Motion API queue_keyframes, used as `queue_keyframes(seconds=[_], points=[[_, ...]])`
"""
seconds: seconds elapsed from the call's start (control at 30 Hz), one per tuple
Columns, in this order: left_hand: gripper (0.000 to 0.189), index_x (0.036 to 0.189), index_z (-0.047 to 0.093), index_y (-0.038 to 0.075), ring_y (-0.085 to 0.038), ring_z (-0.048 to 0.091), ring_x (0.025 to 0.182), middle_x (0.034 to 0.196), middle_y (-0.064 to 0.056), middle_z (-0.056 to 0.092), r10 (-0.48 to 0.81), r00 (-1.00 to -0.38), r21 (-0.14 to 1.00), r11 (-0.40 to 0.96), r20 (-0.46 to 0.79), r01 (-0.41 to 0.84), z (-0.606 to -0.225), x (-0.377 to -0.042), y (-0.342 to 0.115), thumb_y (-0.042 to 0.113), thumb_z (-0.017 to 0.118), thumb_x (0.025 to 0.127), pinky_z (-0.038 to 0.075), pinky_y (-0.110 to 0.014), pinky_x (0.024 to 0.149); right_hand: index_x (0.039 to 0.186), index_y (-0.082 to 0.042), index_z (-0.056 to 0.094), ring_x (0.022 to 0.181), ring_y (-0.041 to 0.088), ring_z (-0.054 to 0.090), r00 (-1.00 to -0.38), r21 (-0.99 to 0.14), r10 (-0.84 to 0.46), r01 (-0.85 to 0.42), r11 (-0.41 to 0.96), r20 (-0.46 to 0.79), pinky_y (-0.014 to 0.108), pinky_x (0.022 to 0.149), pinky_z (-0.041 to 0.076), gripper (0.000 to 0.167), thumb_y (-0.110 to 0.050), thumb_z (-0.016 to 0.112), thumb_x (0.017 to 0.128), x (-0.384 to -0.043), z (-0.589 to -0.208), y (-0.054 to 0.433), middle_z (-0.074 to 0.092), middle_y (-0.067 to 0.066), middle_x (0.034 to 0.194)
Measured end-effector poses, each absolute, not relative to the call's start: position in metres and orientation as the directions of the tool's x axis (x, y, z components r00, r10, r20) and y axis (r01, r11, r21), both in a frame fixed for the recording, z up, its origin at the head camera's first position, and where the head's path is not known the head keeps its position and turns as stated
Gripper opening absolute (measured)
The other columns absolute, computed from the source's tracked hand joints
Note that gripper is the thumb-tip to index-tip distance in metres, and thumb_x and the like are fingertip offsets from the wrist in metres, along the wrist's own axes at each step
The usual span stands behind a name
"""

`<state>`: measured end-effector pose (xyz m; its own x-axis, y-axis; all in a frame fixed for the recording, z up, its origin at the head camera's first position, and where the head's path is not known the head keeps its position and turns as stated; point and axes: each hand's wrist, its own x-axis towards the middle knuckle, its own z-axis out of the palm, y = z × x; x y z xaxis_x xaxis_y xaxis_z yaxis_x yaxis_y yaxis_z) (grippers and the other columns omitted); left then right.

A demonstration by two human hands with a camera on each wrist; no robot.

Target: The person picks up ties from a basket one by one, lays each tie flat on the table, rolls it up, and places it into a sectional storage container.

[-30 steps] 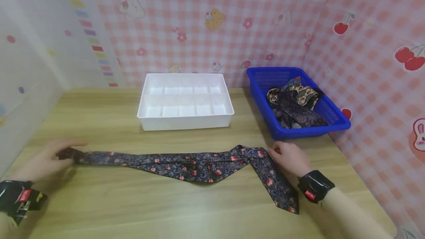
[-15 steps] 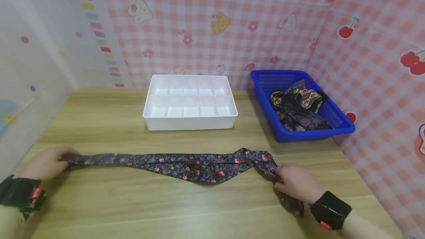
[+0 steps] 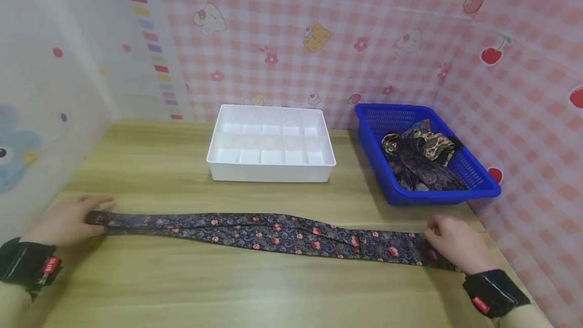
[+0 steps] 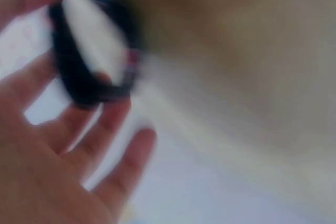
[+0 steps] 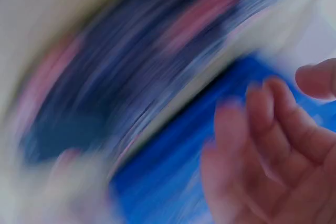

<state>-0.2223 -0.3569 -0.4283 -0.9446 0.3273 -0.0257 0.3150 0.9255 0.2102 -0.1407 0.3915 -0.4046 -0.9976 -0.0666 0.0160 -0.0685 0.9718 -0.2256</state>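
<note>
dark floral necktie (image 3: 273,237), stretched lengthwise, flat on table (image 3: 255,292)

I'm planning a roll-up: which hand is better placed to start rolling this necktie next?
Probably the left hand: it is at one end of the necktie, which its wrist view shows looped against the fingers. The right hand, near the other end, appears to hold nothing.

I count one bench (image 3: 255,287), my two hands (image 3: 64,221) (image 3: 457,243), two black wristbands (image 3: 23,264) (image 3: 494,292), one floral tie (image 3: 278,234), one white box (image 3: 271,173) with ten compartments (image 3: 272,157), and one blue basket (image 3: 432,198) holding several patterned cloth pieces (image 3: 421,163), too tangled to count exactly.
</note>
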Motion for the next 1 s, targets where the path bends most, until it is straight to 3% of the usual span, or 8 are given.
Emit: queue_keyframes(seconds=[0.1,0.2,0.27,0.43,0.63,0.8,1.0], points=[[0.076,0.133,0.048,-0.002,-0.057,0.048,0.105,0.123,-0.039,0.048,0.362,-0.932,0.175,0.917,0.02,0.36,-0.417,-0.222,-0.333,0.026,0.082,0.072,0.042,-0.067,0.08,0.092,-0.005,0.069,0.053,0.016,0.054,-0.984,-0.455,-0.149,-0.087,0.886,-0.102,0.034,0.048,0.045,0.015,-0.018,0.061,0.093,-0.14,-0.408,0.353,0.059,-0.002,0.067],[0.07,0.133,0.052,0.002,-0.052,0.052,0.105,0.124,-0.033,0.052,0.448,-0.889,0.177,0.871,0.096,0.459,-0.413,-0.222,-0.311,0.02,0.081,0.072,0.042,-0.066,0.082,0.094,-0.004,0.068,0.049,0.018,0.057,-0.945,-0.639,-0.242,-0.047,0.768,-0.221,0.032,0.044,0.047,0.019,-0.022,0.06,0.095,-0.149,-0.413,0.326,0.06,0.001,0.067],[0.064,0.13,0.057,0.004,-0.05,0.054,0.105,0.122,-0.03,0.056,0.52,-0.841,0.173,0.824,0.148,0.54,-0.414,-0.221,-0.297,0.017,0.081,0.073,0.042,-0.065,0.083,0.089,-0.003,0.066,0.049,0.018,0.058,-0.925,-0.698,-0.27,-0.007,0.716,-0.268,0.033,0.043,0.049,0.022,-0.024,0.061,0.095,-0.155,-0.416,0.317,0.059,0.004,0.068],[0.048,0.119,0.067,0.009,-0.046,0.056,0.104,0.12,-0.026,0.058,0.588,-0.786,0.181,0.765,0.191,0.617,-0.419,-0.216,-0.278,0.016,0.08,0.073,0.044,-0.064,0.083,0.087,0.0,0.064,0.046,0.014,0.057,-0.894,-0.789,-0.256,0.155,0.594,-0.368,0.032,0.044,0.05,0.024,-0.024,0.063,0.094,-0.158,-0.426,0.312,0.055,0.006,0.068],[0.063,0.124,0.061,0.002,-0.051,0.053,0.107,0.123,-0.031,0.055,0.518,-0.848,0.222,0.819,0.114,0.53,-0.424,-0.217,-0.3,0.025,0.083,0.07,0.041,-0.066,0.084,0.087,-0.003,0.056,0.051,0.01,0.052,-0.847,-0.867,-0.302,0.308,0.392,-0.437,0.026,0.048,0.048,0.022,-0.022,0.058,0.097,-0.151,-0.442,0.323,0.049,0.001,0.069],[0.068,0.121,0.063,0.002,-0.047,0.053,0.106,0.117,-0.025,0.06,0.478,-0.876,0.274,0.836,0.063,0.476,-0.436,-0.219,-0.328,0.036,0.085,0.066,0.041,-0.064,0.085,0.097,-0.005,0.056,0.058,0.01,0.051,-0.814,-0.879,-0.35,0.375,0.296,-0.465,0.026,0.056,0.048,0.021,-0.025,0.053,0.1,-0.146,-0.44,0.344,0.048,-0.001,0.072],[0.032,0.103,0.07,0.007,-0.042,0.058,0.099,0.105,-0.015,0.065,0.473,-0.878,0.355,0.809,0.078,0.468,-0.437,-0.221,-0.337,0.009,0.079,0.072,0.043,-0.061,0.083,0.098,-0.013,0.059,0.063,0.008,0.051,-0.786,-0.901,-0.441,0.389,0.192,-0.433,0.026,0.062,0.047,0.018,-0.022,0.045,0.104,-0.142,-0.435,0.367,0.051,-0.004,0.075]])
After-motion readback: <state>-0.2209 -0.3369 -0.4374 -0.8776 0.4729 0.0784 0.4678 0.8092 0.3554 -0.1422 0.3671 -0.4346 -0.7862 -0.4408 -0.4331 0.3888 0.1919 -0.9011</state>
